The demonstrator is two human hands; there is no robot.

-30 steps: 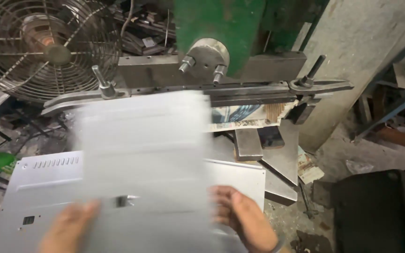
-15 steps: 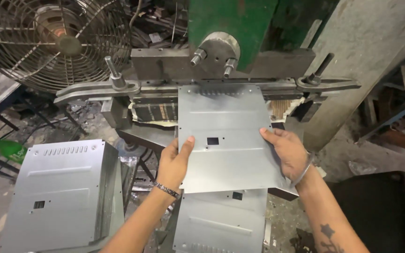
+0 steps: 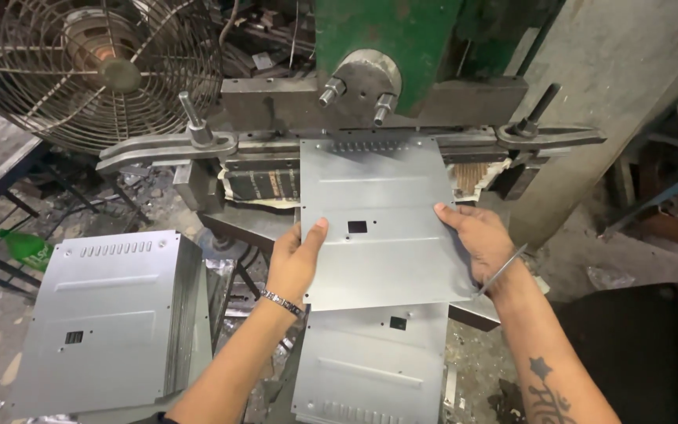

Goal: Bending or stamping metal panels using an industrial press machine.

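Both hands — left hand (image 3: 296, 263); right hand (image 3: 476, 239) — grip metal sheet (image 3: 382, 220).

Both forearms are bare; no sleeve reaches into view. The left hand (image 3: 296, 263) has a thin metal bracelet (image 3: 282, 303) of small silver links around the wrist. The right hand (image 3: 479, 239) wears a slim silver bangle (image 3: 502, 270), a plain thin ring that sits loose at the wrist. On the right forearm there is a dark tattoo (image 3: 547, 386): a small star shape above, and curved script-like lines below it. The fingers carry no rings, and no gloves are worn.
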